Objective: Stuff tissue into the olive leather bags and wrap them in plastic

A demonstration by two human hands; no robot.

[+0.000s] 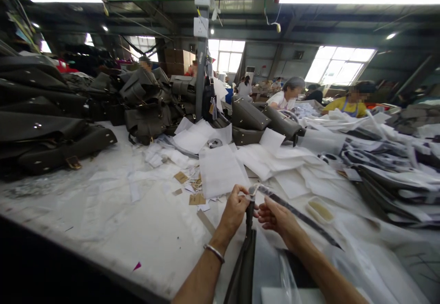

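My left hand (235, 210) is closed in a pinch on the top end of a dark olive bag strap (248, 244) that hangs down toward me. My right hand (277, 219) is closed on the same strap just right of the left hand. A long dark strip wrapped in clear film (299, 216) runs from my fingers down to the right. A silver bracelet (213, 251) sits on my left wrist.
The white table (144, 240) is littered with white paper sheets (220, 171) and brown tags (197, 198). Dark bags (41, 134) are piled at left and at the back (247, 116). People work at the far right (350, 104). A metal post (202, 52) stands mid-table.
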